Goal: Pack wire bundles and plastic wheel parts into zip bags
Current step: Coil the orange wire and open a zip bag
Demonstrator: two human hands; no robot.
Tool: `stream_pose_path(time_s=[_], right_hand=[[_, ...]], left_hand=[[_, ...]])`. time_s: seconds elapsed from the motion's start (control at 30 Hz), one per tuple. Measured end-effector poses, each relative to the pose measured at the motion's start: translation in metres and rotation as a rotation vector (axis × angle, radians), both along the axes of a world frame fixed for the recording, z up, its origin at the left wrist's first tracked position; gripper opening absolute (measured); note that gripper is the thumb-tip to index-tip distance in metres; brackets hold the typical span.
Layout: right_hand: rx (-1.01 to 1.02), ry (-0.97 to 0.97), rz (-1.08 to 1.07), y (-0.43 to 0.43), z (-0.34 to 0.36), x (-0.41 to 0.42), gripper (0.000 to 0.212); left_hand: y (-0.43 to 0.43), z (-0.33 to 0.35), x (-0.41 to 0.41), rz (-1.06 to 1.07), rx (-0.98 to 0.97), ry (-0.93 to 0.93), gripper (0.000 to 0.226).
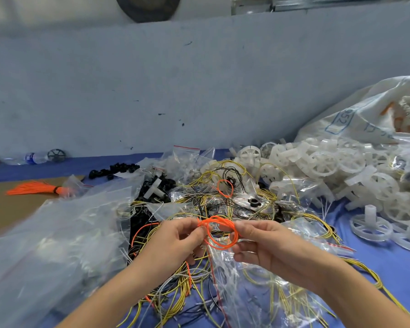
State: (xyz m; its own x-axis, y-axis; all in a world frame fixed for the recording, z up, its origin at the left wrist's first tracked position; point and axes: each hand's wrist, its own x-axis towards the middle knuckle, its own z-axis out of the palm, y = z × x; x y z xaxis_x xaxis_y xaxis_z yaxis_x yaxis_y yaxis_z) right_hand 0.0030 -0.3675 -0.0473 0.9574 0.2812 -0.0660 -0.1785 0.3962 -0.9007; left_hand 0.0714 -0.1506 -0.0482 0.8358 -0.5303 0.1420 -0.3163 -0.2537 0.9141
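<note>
Head view is showing 2 bare hands meeting at lower centre of the frame, the left hand [175, 240] pinching one side of an orange wire coil [219, 233] between thumb and fingertips while the right hand [268, 247] is pinching the opposite side, each grip closing tight on the loop. Below them a tangle of yellow wires [265, 202] and clear zip bags [57, 233] is covering the blue worktop [388, 263]. White plastic wheels [329, 162] are piling up at the right beside a large white sack [365, 114], and an orange wire bundle [33, 187] is lying at the left.
</note>
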Motion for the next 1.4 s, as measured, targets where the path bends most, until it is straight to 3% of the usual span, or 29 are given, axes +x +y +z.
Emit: stream_pose_path(time_s=[0.13,0.37,0.7,0.87,1.07,1.2,1.3,1.4], right_hand=[[-0.029,0.035,-0.046,-0.002,-0.003,0.001,0.039],[0.033,0.08,-0.041,-0.004,-0.002,-0.001,0.029],[-0.024,0.111,-0.102,-0.004,-0.007,-0.001,0.038],[-0.103,0.09,-0.176,-0.004,-0.004,0.0,0.021],[-0.205,0.054,-0.246,-0.005,-0.001,-0.008,0.044],[-0.245,0.04,-0.265,-0.004,-0.001,-0.01,0.049],[-0.31,0.031,-0.258,-0.004,0.0,-0.011,0.041],[-0.654,-0.074,-0.369,-0.003,0.0,-0.013,0.024]], left_hand=[[-0.002,-0.003,-0.001,-0.006,-0.015,0.005,0.02],[0.0,-0.005,-0.004,-0.086,-0.001,0.021,0.033],[-0.003,-0.002,-0.011,0.081,-0.095,-0.135,0.007],[-0.003,0.001,-0.009,0.09,-0.156,-0.04,0.011],[-0.006,0.003,-0.01,0.118,-0.233,0.067,0.015],[-0.009,0.002,-0.013,0.076,-0.266,0.258,0.023],[-0.011,0.002,-0.015,0.009,-0.279,0.359,0.023],[-0.004,0.008,-0.01,0.05,-0.263,0.327,0.023]])
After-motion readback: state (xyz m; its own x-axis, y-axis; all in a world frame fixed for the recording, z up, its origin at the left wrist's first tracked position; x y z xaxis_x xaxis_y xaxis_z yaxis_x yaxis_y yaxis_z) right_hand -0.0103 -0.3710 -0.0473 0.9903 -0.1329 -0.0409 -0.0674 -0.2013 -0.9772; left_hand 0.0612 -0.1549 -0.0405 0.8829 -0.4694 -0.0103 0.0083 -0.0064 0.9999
